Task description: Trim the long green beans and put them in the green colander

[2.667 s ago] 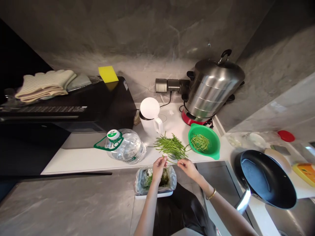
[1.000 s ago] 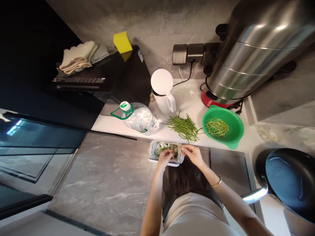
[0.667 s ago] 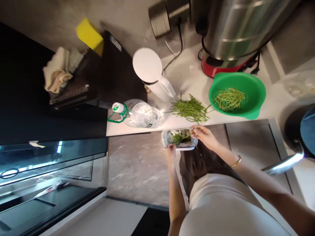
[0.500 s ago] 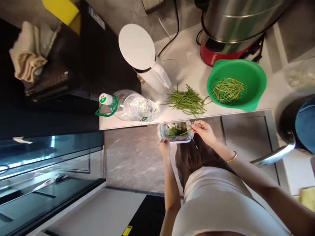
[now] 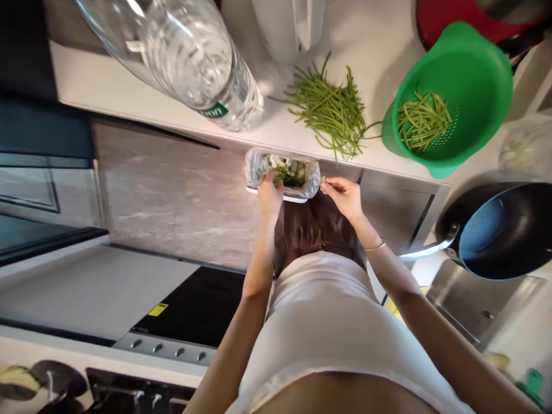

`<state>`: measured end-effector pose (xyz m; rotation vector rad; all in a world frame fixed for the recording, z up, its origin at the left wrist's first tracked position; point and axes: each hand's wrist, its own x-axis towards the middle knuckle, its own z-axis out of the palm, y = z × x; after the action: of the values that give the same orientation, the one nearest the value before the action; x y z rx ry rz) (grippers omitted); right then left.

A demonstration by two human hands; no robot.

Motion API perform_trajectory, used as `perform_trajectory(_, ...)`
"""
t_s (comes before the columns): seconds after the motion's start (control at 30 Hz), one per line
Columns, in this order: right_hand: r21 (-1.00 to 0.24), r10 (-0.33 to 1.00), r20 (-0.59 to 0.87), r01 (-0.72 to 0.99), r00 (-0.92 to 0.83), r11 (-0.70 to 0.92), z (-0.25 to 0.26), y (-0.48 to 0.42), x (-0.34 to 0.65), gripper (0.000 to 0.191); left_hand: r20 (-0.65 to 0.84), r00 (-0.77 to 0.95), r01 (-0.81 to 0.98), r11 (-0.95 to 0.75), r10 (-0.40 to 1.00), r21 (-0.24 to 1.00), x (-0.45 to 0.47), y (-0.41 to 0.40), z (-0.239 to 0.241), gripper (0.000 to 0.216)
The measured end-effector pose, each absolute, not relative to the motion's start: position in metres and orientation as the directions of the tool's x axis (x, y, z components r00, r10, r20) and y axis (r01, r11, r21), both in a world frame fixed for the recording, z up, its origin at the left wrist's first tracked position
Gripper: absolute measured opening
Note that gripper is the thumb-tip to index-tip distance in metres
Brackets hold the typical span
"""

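A small white waste bin [image 5: 253,172], lined with a clear bag and holding green trimmings, sits just below the counter's edge. My left hand [image 5: 269,194] curls over its near rim, fingertips at the trimmings. My right hand [image 5: 344,195] hovers beside the bin's right corner, thumb and fingers pinched on a short piece of green bean [image 5: 323,180]. A loose pile of long green beans [image 5: 331,110] lies on the white counter [image 5: 129,98] above the bin. A green colander [image 5: 474,63] at the right holds several trimmed beans [image 5: 422,118].
A large clear water bottle [image 5: 185,54] lies on its side at the counter's left. A white kettle [image 5: 293,23] stands behind the beans. A dark frying pan [image 5: 506,230] is at the right, and a cooker's red base [image 5: 435,17] shows at the top.
The camera has tipped sharply down and closer. My left hand moved from the bin's near left corner up onto its rim. My right hand came nearer the bin, still pinching a bean piece.
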<state>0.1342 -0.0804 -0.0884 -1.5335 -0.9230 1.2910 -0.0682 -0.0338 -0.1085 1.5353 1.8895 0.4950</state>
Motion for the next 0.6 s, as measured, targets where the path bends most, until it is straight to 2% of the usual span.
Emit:
perform_trajectory(0.1,-0.944,0.952,-0.271,0.153,0.144,-0.292,-0.088,-0.085,0.131,0.025,-0.290,0.037,0.574,0.218,0.956,0.789,-0.053,-0.040,-0.089,0.025)
perform_trajectory(0.2,-0.934,0.978,-0.199,0.288,0.067,-0.210,-0.081,-0.083,0.130,0.021,-0.366,0.187,0.445,0.253,0.912,0.859,-0.038,-0.047,-0.065,0.029)
perform_trajectory(0.37,-0.885,0.990,-0.037,0.465,-0.138,0.032,-0.075,-0.076,0.134,0.021,-0.423,0.217,0.415,0.309,0.880,0.856,-0.033,-0.047,-0.049,0.028)
perform_trajectory(0.5,-0.814,0.946,-0.005,0.550,-0.324,0.184,-0.072,-0.073,0.140,0.025,-0.512,0.286,0.427,0.371,0.810,0.825,-0.042,-0.036,-0.046,0.026)
perform_trajectory(0.6,-0.789,0.921,0.009,0.563,-0.389,0.246,-0.067,-0.070,0.142,0.026,-0.552,0.346,0.369,0.431,0.759,0.824,-0.047,-0.030,-0.044,0.024)
